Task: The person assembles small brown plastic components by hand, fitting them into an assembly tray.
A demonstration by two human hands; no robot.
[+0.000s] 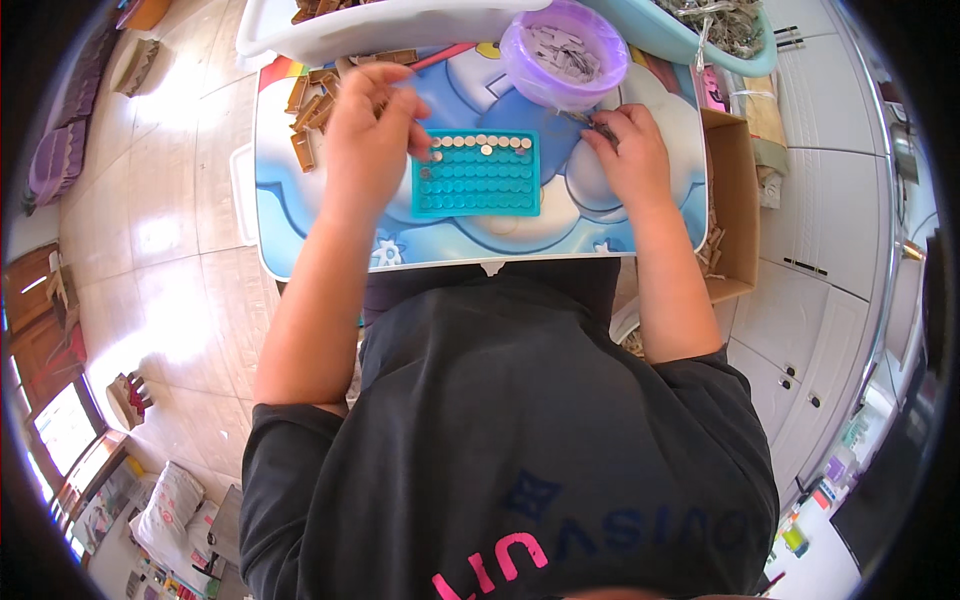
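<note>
The teal tray [485,188] lies on the table [298,215] between the hands, white discs [487,150] lining its far edge. By its far left corner, the left hand [366,132] hangs with curled fingers, their hold unclear; the right hand [636,152], forearm extended, pinches a grey bundle [602,130] near the purple bowl [560,98].

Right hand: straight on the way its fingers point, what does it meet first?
Probably the round purple plastic tub of small grey pieces, just beyond the bare right hand, up and left in the picture. Hand height is unclear from one view, so it could pass over.
</note>
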